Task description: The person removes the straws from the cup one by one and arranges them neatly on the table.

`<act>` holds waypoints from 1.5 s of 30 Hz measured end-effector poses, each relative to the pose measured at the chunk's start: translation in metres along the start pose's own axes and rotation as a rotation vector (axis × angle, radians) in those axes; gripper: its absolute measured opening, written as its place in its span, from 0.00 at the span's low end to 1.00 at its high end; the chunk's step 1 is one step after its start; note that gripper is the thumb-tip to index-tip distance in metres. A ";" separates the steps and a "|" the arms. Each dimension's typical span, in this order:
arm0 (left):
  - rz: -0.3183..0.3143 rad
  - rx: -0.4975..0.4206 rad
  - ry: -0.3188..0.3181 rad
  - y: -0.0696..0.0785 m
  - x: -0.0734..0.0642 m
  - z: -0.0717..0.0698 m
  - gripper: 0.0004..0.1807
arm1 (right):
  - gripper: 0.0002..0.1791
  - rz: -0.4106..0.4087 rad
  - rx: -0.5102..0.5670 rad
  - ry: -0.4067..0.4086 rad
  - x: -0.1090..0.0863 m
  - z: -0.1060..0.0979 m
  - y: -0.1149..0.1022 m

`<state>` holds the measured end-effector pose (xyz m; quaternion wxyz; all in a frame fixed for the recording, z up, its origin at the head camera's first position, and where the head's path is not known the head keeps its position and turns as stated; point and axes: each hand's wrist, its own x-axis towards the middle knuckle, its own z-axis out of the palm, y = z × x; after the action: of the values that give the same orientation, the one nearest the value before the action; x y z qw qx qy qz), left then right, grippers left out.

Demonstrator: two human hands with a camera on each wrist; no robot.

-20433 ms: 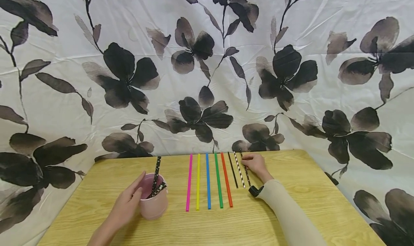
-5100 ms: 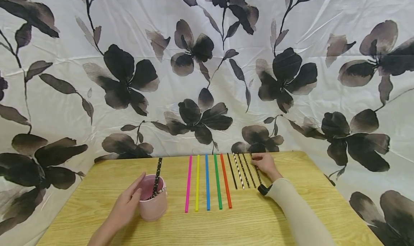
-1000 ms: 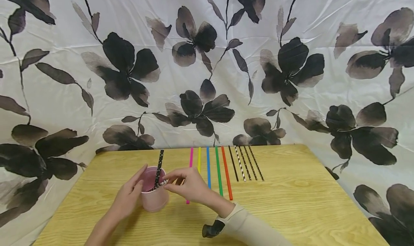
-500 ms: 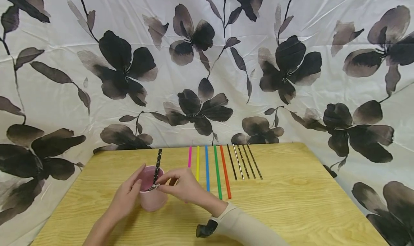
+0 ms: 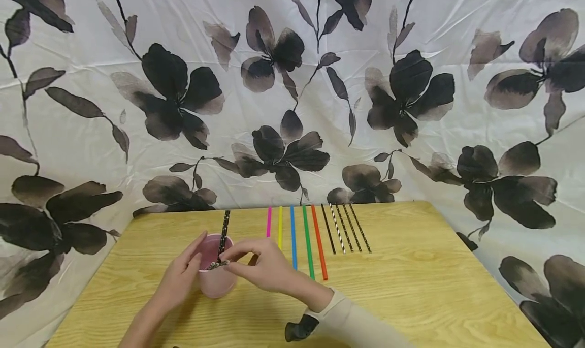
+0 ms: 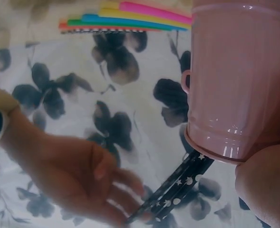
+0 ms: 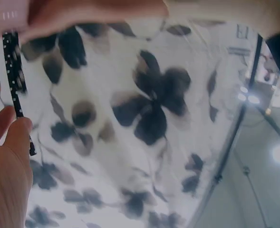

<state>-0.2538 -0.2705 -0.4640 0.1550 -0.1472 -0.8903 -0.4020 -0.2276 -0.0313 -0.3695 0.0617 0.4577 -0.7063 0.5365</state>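
My left hand (image 5: 175,277) holds the pink cup (image 5: 217,285) from its left side, fingers round the rim. Out of the cup leans a tall black straw (image 5: 224,231) with white marks; shorter patterned straw ends (image 5: 216,265) lie at its near rim. At those ends, my right hand (image 5: 265,266) has thumb and forefinger together. The right wrist view shows the right hand (image 7: 9,166) pinching a black dotted straw (image 7: 15,97). In the left wrist view, black straws (image 6: 178,187) with white stars and moons stick out of the cup (image 6: 239,71); blur hides the exact grip.
Right of the cup lie separate straws in a row: pink (image 5: 268,222), yellow (image 5: 281,226), blue (image 5: 293,236), green (image 5: 308,241), red (image 5: 319,241). Thinner black (image 5: 328,228), striped (image 5: 337,228) and dotted straws (image 5: 360,227) follow. Floral cloth (image 5: 283,109) hangs behind the table (image 5: 411,277).
Since the oldest frame, more dotted straws have joined the row's right end. My right hand has left that end for the cup and taken hold of a straw there. My left hand stays on the cup.
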 end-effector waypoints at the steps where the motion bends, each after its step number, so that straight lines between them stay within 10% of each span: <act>1: 0.000 0.004 -0.002 0.000 0.000 0.001 0.24 | 0.07 -0.003 0.016 0.006 -0.002 -0.004 -0.004; 16: 0.003 0.020 0.001 0.000 0.000 0.001 0.25 | 0.08 -0.395 -0.003 0.326 -0.022 -0.079 -0.057; 31: -0.001 0.013 -0.001 0.002 -0.001 0.001 0.24 | 0.10 -0.217 -0.131 0.387 -0.064 -0.129 0.005; 45: 0.004 0.020 -0.004 -0.002 0.000 0.002 0.24 | 0.08 0.351 -0.056 0.402 -0.113 -0.135 0.058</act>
<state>-0.2551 -0.2703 -0.4670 0.1556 -0.1480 -0.8943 -0.3926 -0.2581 0.1447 -0.4191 0.1193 0.2106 -0.7631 0.5993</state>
